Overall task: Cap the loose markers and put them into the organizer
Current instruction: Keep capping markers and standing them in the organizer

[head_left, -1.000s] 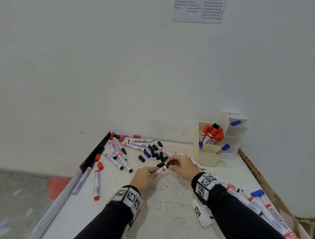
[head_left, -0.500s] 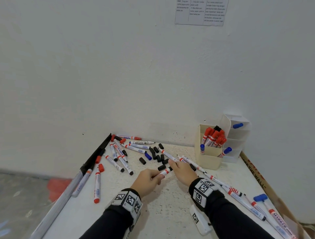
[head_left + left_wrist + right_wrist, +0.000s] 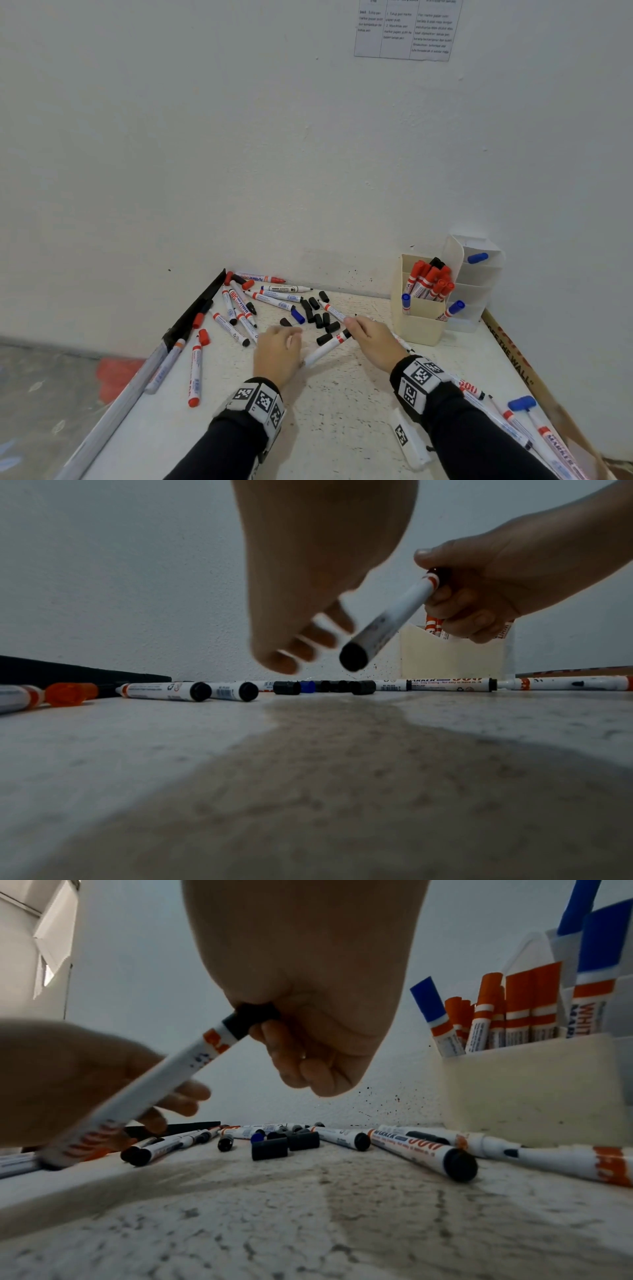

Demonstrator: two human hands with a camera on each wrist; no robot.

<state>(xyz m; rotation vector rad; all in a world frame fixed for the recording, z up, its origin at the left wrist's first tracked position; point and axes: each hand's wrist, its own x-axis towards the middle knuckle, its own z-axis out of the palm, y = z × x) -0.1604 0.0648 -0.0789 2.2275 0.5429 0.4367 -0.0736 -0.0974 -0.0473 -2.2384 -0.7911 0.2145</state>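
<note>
Right hand (image 3: 373, 339) pinches a capped marker (image 3: 327, 347); left hand (image 3: 277, 353) hangs loose beside it, black caps (image 3: 317, 317) scattered before the organizer (image 3: 416, 325).

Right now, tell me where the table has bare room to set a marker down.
Bare table lies between the two wrists, toward the near edge, and between the left hand and the lone red-capped marker. Crowded: the loose caps ahead, and markers right of the right hand.
</note>
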